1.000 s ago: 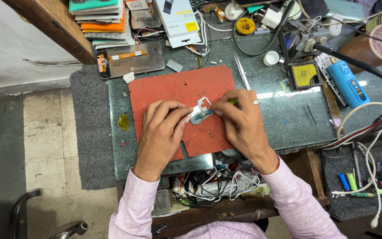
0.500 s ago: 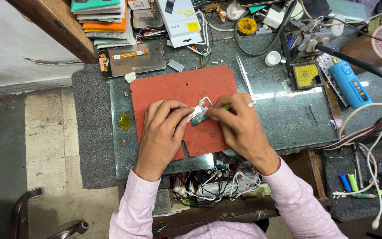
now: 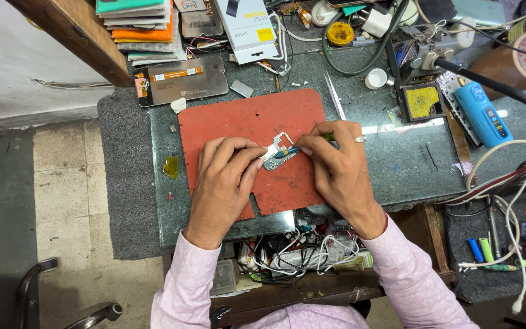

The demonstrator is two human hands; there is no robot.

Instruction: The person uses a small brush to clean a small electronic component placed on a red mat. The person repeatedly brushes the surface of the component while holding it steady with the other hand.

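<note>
Left hand [image 3: 225, 183] lies palm down on the red work mat [image 3: 232, 125], fingers curled together, tips pinning the left edge of a small circuit board [image 3: 277, 155] flat on the mat. The board sits near the mat's centre, between the two hands, with a thin metal frame at its 12 o'clock edge.

Right hand [image 3: 339, 170] comes in from 3 o'clock, fingers pinched on a small brush [image 3: 293, 150] with a green handle; its tip touches the board's top face. A ring shows on one finger.

Mat lies on a glass-topped bench [image 3: 409, 164]. Tweezers [image 3: 335, 96] lie on the glass just off the mat's 1 o'clock corner. A phone back panel [image 3: 181, 79] lies at 11 o'clock from the mat. A yellow sponge tray [image 3: 422, 102] sits at 2 o'clock, with a blue handheld device [image 3: 483, 114] further out. A tangle of white cables [image 3: 302, 250] sits below the bench edge at 6 o'clock.
</note>
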